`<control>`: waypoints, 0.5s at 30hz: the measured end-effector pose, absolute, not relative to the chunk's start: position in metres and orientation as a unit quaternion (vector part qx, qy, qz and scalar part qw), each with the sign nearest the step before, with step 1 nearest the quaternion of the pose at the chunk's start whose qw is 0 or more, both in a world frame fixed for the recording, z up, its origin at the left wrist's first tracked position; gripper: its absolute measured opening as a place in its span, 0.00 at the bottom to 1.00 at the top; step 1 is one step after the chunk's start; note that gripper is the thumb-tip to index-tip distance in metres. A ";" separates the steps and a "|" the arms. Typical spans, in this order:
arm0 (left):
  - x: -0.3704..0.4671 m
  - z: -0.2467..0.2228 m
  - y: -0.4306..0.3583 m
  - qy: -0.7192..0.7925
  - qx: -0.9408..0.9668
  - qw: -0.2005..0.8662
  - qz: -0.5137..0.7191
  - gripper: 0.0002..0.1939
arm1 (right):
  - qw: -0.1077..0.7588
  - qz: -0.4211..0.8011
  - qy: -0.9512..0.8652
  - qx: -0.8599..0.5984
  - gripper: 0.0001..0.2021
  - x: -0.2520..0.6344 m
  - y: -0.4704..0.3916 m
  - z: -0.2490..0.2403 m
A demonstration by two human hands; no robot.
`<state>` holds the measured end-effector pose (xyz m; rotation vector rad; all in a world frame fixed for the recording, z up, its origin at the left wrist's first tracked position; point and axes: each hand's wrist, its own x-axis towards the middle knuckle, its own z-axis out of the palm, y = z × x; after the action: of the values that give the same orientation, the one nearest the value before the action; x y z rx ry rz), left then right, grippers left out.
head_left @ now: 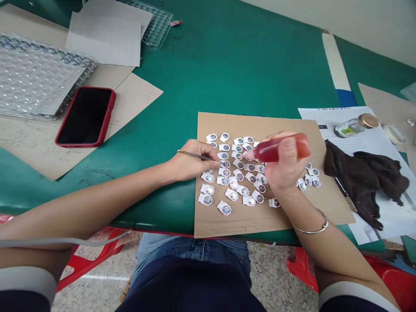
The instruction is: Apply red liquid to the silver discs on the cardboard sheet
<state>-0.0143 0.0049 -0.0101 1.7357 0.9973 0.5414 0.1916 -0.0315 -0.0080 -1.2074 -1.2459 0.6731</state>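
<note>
My left hand [194, 160] is closed round thin metal tweezers [195, 154], whose tips reach the small white tagged pieces with round grey centres [224, 165]. My right hand [286, 167] grips a red squeeze bottle [277, 148] tilted on its side, its pale nozzle pointing left and down over the pieces near the middle. Several such pieces lie in loose rows on a brown cardboard sheet [221, 226]. A smaller cluster [308, 179] sits to the right of my right hand, on the same cardboard.
At the left are a red-cased phone [86, 116], clear textured trays [35, 78] and grey sheets [107, 34]. At the right, a dark cloth [360, 173], a capped glass jar [355, 125] and a pen-like tool [344, 190] lie on or beside white paper [360, 229].
</note>
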 end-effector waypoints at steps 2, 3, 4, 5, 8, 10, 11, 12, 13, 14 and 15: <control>-0.015 -0.009 0.003 0.416 0.725 0.498 0.231 0.03 | 0.658 0.338 -0.426 -0.521 0.16 0.199 -0.025 -0.002; -0.015 -0.008 0.002 0.416 0.726 0.493 0.236 0.03 | 0.679 0.354 -0.385 -0.515 0.17 0.204 -0.021 0.001; -0.015 -0.006 0.001 0.417 0.727 0.489 0.244 0.04 | 0.687 0.367 -0.366 -0.508 0.17 0.208 -0.018 0.003; -0.014 -0.004 0.000 0.418 0.725 0.485 0.254 0.04 | 0.692 0.380 -0.356 -0.500 0.17 0.212 -0.016 0.005; -0.009 0.005 -0.002 0.428 0.735 0.449 0.275 0.05 | 0.686 0.421 -0.347 -0.481 0.17 0.221 -0.012 0.010; -0.002 0.009 -0.002 0.412 0.775 0.399 0.265 0.04 | 0.676 0.439 -0.347 -0.480 0.17 0.224 -0.013 0.013; 0.003 0.010 -0.002 0.390 0.803 0.373 0.253 0.04 | 0.671 0.442 -0.348 -0.483 0.17 0.225 -0.013 0.015; 0.007 0.010 -0.002 0.361 0.831 0.348 0.242 0.04 | 0.668 0.440 -0.350 -0.487 0.17 0.225 -0.014 0.016; 0.011 0.010 -0.002 0.329 0.855 0.325 0.232 0.04 | 0.668 0.432 -0.352 -0.492 0.16 0.225 -0.014 0.017; 0.015 0.008 -0.002 0.300 0.876 0.305 0.223 0.04 | 0.670 0.422 -0.355 -0.497 0.15 0.224 -0.015 0.018; 0.018 0.006 -0.002 0.275 0.892 0.287 0.218 0.04 | 0.674 0.411 -0.358 -0.499 0.15 0.224 -0.015 0.019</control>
<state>0.0184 -0.0020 0.0058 2.3825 0.7350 0.5815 0.2239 -0.0152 0.0189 -1.1237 -0.8062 0.9242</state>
